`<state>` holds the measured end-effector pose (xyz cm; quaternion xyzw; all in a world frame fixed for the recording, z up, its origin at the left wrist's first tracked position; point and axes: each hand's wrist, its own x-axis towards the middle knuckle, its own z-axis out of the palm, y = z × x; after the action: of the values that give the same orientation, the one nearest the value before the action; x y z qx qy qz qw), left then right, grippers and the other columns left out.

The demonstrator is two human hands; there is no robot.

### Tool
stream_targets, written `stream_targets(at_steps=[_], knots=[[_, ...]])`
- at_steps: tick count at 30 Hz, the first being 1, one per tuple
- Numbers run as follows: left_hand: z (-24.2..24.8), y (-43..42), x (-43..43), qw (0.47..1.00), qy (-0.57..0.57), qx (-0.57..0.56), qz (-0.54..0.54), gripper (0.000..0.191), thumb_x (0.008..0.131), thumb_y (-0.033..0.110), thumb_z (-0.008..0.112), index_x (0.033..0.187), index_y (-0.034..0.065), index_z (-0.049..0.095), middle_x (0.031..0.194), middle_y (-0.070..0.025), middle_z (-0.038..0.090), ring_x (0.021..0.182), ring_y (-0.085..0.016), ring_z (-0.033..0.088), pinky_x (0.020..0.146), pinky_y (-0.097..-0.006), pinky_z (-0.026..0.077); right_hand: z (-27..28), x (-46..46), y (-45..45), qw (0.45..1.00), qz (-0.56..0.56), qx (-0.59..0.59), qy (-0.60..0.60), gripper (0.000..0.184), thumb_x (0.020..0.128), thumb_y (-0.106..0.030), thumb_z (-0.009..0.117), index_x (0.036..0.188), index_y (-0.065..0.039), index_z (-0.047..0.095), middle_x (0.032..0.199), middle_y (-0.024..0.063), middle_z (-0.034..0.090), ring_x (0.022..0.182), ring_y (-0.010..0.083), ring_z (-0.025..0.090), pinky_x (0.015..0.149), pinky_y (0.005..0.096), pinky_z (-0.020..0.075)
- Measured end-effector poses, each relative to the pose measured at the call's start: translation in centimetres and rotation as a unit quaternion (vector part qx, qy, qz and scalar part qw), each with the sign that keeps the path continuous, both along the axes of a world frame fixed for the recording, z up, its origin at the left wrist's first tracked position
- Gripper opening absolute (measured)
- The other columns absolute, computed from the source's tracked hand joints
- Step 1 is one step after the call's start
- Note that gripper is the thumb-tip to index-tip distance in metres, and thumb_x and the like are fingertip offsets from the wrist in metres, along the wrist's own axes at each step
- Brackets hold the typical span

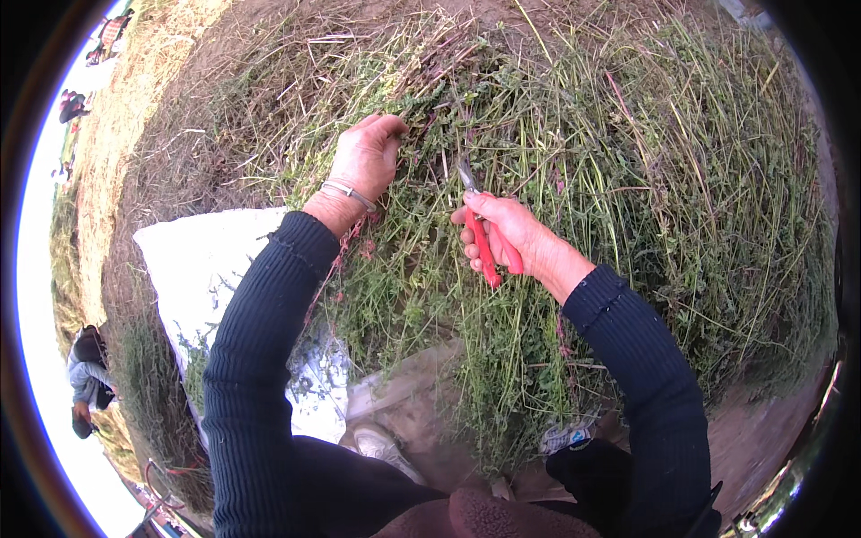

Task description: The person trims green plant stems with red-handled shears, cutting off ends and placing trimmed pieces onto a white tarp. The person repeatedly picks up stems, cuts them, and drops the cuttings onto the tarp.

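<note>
My right hand grips a pair of pruning shears with red handles, the metal blades pointing away from me over a large heap of cut green stems. To the left, my left hand, with a band at the wrist, is at the heap's greenery, its thumb and fingers bent close together. Whether a stem lies between those fingers cannot be told. Pinkish-red strands hang below the left wrist. A white sheet with bits of greenery on it lies beneath my left forearm.
Dry brownish stalks cover the ground at the upper left. My shoes stand on bare soil at the heap's near edge. A person is low down at the far left, with others farther off. Red tubing or cord lies lower left.
</note>
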<state>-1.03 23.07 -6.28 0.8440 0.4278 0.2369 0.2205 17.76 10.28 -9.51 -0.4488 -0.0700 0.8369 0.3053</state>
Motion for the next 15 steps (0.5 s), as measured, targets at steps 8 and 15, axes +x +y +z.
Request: stream_targets(at_steps=[8,15], knots=[[-2.3,4.5,3.5,0.952,0.297,0.071,0.032,0.019,0.08,0.004,0.052,0.096,0.0098,0.06,0.09,-0.013,0.055,0.083,-0.033,0.06,0.071,-0.0418,0.049,0.5,-0.3,-1.2,0.999,0.001,-0.026,0.025,0.039,0.091,-0.038,0.051,0.101,-0.001,0.051,0.071,0.007,0.055,0.058,0.0194,0.056,0.051,0.036,0.0491],[2.4,3.4,-0.3,0.988,-0.043,-0.02,0.148,0.01,0.08,0.011,0.063,0.088,0.0056,0.062,0.073,-0.0064,0.063,0.065,-0.017,0.06,0.062,-0.0278,0.05,3.7,-1.0,-2.9,0.994,0.049,0.081,0.051,0.036,0.09,-0.034,0.054,0.102,0.0,0.051,0.071,0.0067,0.056,0.059,0.0174,0.059,0.051,0.0324,0.0511]])
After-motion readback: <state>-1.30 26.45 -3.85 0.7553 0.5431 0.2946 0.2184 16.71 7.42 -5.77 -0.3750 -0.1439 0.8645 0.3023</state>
